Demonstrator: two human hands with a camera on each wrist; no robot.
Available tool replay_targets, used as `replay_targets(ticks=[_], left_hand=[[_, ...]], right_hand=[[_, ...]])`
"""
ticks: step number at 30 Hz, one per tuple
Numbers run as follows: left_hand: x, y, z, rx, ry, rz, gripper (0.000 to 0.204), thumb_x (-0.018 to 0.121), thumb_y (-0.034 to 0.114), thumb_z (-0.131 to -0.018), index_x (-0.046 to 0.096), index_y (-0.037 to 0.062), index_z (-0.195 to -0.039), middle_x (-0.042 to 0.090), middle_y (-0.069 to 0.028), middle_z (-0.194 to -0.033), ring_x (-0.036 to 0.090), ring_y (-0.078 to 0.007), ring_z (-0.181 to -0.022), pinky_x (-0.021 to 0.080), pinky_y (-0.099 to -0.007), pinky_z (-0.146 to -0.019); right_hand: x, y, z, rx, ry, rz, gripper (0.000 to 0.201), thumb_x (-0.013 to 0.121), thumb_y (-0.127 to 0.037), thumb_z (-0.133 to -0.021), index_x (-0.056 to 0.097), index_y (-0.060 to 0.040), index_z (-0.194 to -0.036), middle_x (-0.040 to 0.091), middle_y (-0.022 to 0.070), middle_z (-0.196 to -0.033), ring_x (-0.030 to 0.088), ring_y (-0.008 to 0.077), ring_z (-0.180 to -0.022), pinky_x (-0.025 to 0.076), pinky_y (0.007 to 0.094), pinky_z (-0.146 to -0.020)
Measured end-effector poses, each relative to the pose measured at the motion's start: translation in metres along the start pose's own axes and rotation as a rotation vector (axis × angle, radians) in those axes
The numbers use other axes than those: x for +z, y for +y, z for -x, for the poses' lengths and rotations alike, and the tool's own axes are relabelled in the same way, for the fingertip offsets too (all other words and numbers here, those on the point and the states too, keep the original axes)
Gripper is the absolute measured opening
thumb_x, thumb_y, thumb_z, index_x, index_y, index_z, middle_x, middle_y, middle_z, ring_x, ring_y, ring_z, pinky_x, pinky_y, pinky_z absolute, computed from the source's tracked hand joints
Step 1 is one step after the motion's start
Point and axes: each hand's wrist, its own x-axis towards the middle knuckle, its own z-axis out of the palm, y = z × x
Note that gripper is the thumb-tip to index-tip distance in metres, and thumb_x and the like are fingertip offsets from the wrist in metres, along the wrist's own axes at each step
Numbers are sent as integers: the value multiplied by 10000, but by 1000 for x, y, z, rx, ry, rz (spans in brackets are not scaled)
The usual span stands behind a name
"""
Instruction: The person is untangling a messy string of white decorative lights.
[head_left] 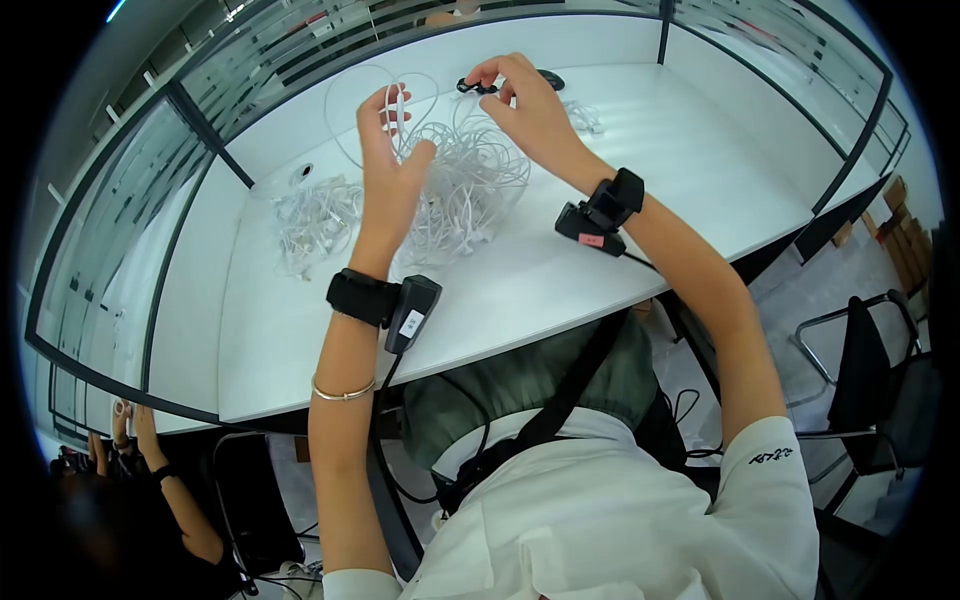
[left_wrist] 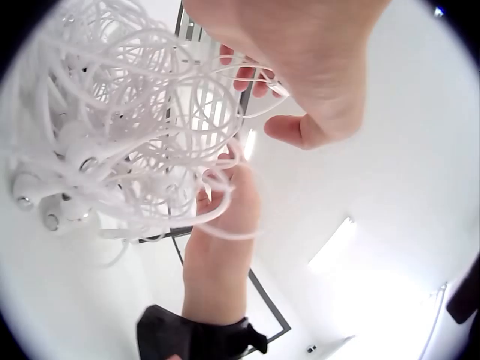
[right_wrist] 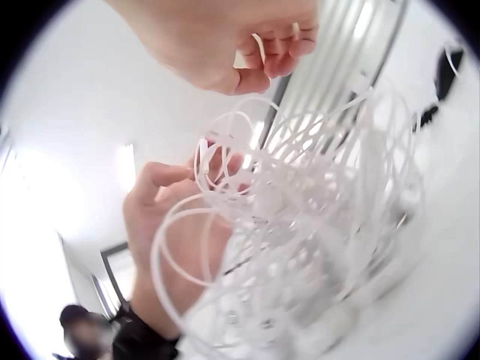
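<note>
Both hands raised over the far middle of the white tabletop [head_left: 600, 290]. Left hand [head_left: 393, 150] upright, fingers curled round thin white cable strands pulled up from the tangled pile of white cables [head_left: 465, 190] lying just beneath. Right hand [head_left: 520, 100] nearer the far edge, fingertips pinched together on a small black clip [head_left: 478, 87], with white strands also caught under the curled fingers in the right wrist view. A second, flatter heap of white cables [head_left: 315, 222] well apart toward the left edge, untouched.

Likely trouble: loops so interlaced that a pull on one strand could tighten a knot or drag the whole pile along and off toward an edge; earbud ends could snag and strain a thin lead; the clip could slip from so slight a pinch.

Hard to make out: which strand belongs to which set, whether the clip is tied to any cable, and the dark object behind the right hand. Both wrist views washed out by glare, cable ends blurred. Wrist straps and cameras blocking part of the near pile.
</note>
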Motion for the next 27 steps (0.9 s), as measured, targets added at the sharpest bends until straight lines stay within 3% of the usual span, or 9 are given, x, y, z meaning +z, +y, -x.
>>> replay_targets(ticks=[6, 10, 15, 16, 17, 19, 20, 25, 27], left_hand=[[-53, 19, -28, 49, -84, -834, 139, 593, 179, -856, 624, 56, -912, 626, -59, -683, 585, -227, -580, 469, -323, -596], [-47, 23, -44, 331, -88, -273, 322, 577, 198, -887, 540, 76, -1183, 604, -100, -1094, 593, -246, -955, 468, -348, -822], [-12, 24, -50, 453, -210, -299, 571, 442, 355, -965, 295, 54, -1428, 227, -160, -1494, 164, -320, -1388, 143, -430, -1114], [-8, 26, -50, 441, -185, -341, 601, 416, 366, -974, 256, 29, -1445, 143, -188, -1535, 56, -358, -1430, 66, -461, -1137], [5, 30, -47, 443, -83, -141, 591, 441, 383, -964, 269, 102, -1454, 278, -123, -1488, 267, -256, -1380, 214, -395, -1113], [6, 16, -56, 504, -99, -90, 568, 521, 262, -917, 314, 113, -1424, 351, -137, -1420, 357, -301, -1297, 320, -415, -1033], [6, 11, -59, 536, -108, -64, 569, 561, 201, -893, 336, 118, -1409, 387, -145, -1387, 403, -323, -1255, 373, -425, -993], [-3, 21, -54, 851, -391, -95, 557, 626, 286, -813, 490, 114, -1324, 375, -141, -1418, 410, -352, -1245, 377, -437, -993], [-8, 30, -52, 908, -476, -223, 499, 650, 318, -778, 563, 237, -1262, 360, -127, -1442, 388, -349, -1277, 359, -452, -1030]], right_hand=[[-9, 11, -7, -241, 36, 112, 237, 550, -118, -827, 584, -92, -1061, 556, 41, -1057, 554, 206, -891, 425, 348, -839], [-9, -3, -19, -409, -3, 51, 372, 554, -160, -879, 546, -116, -1248, 502, 67, -1293, 510, 215, -1140, 423, 336, -951], [22, -31, -30, -439, -50, -388, 483, 454, -314, -975, 364, -120, -1408, 339, 78, -1452, 350, 245, -1335, 315, 385, -1072], [23, -35, -33, -374, -75, -445, 359, 477, -300, -969, 452, -85, -1255, 391, 42, -1153, 397, 191, -1063, 344, 333, -886], [24, -39, -37, -309, -101, -505, 277, 501, -287, -962, 539, -50, -1102, 443, 7, -853, 443, 136, -791, 372, 281, -699], [23, -54, -39, -329, -132, -605, 512, 479, -335, -964, 355, -134, -1418, 344, 80, -1452, 364, 250, -1324, 322, 388, -1069], [24, -58, -40, -345, -164, -626, 510, 496, -346, -953, 378, -148, -1409, 364, 81, -1439, 389, 256, -1300, 328, 392, -1062], [23, -56, -42, -811, -183, -342, 465, 581, -381, -892, 513, -237, -1329, 464, 78, -1365, 511, 262, -1151, 371, 379, -1000], [3, -56, -37, -941, -275, -156, 429, 587, -387, -878, 552, -269, -1289, 484, 71, -1348, 531, 252, -1110, 382, 378, -970]])
